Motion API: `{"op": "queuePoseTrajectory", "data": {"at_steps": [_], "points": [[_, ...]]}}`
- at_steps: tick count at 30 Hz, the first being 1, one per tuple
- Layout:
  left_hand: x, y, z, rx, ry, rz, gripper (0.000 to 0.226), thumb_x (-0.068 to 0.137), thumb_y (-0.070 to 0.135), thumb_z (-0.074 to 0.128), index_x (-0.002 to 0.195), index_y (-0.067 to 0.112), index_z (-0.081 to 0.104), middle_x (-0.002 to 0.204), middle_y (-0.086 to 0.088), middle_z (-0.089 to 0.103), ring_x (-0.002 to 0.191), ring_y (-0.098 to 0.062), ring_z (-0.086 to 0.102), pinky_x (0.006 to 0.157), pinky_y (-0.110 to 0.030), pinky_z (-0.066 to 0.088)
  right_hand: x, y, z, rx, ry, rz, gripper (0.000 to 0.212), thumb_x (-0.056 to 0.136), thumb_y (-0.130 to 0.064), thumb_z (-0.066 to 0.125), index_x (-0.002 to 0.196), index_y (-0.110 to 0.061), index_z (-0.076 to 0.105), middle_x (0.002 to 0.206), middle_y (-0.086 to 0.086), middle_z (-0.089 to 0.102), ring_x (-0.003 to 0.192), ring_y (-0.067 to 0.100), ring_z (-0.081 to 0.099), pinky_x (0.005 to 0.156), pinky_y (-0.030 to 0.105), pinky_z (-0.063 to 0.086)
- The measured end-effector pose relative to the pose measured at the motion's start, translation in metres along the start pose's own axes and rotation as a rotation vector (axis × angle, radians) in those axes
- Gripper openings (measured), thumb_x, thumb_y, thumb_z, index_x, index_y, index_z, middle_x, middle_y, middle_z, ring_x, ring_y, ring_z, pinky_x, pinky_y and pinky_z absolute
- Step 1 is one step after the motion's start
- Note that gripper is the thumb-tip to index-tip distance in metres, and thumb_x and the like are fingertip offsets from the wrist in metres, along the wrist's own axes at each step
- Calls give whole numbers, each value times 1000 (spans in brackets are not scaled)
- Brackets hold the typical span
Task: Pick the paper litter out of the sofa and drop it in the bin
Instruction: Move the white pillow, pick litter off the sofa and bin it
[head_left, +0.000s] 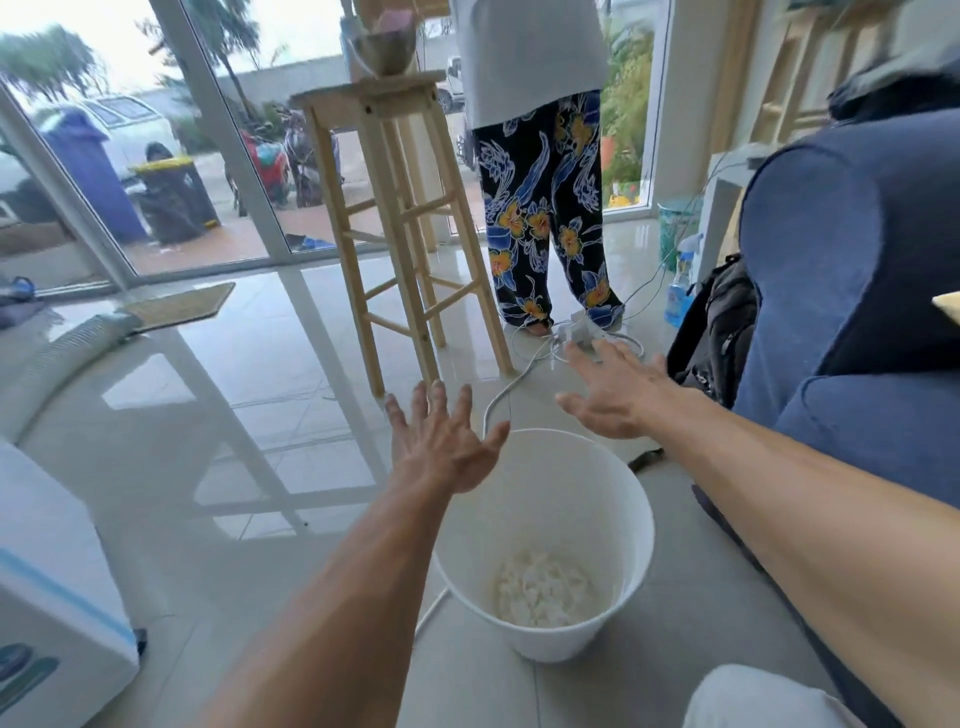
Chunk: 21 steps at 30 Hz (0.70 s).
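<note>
A white bin (618, 499) stands on the tiled floor in front of me, with a heap of crumpled white paper litter (545, 592) at its bottom. My left hand (441, 441) is stretched out palm down over the bin's far left rim, fingers spread and empty. My right hand (618, 389) reaches forward beyond the bin's far right rim, also spread and empty. The blue sofa (852, 291) rises at the right; a pale scrap (948, 306) shows at its right edge.
A wooden stool (400, 249) stands beyond the bin, and a person in floral trousers (545, 208) stands behind it. White cables and a power strip (576, 338) lie on the floor. A black backpack (722, 327) leans on the sofa. A white appliance (52, 597) is at left.
</note>
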<state>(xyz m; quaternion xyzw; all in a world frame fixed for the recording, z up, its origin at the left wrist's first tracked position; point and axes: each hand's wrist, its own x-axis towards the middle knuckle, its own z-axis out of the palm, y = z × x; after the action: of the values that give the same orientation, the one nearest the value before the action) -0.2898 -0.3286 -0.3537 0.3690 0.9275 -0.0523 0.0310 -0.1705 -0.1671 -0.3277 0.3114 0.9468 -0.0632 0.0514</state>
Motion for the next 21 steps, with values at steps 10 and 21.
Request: {"op": "queuePoseTrajectory", "data": {"at_steps": [10, 21], "points": [[-12, -17, -197, -9, 36, 24, 80, 92, 71, 14, 156, 26, 0, 162, -10, -5, 149, -29, -10, 115, -58, -12, -36, -17, -195, -18, 5, 34, 70, 98, -54, 29, 154, -29, -6, 162, 8, -4, 149, 27, -5, 116, 60, 0], [-30, -13, -483, 1, 113, 71, 80, 92, 70, 15, 156, 24, 4, 162, -12, 0, 149, -30, -7, 114, -56, -10, -81, -13, -475, -29, 53, 92, 71, 99, -55, 29, 155, -25, -4, 162, 8, -5, 149, 28, -4, 115, 59, 0]]}}
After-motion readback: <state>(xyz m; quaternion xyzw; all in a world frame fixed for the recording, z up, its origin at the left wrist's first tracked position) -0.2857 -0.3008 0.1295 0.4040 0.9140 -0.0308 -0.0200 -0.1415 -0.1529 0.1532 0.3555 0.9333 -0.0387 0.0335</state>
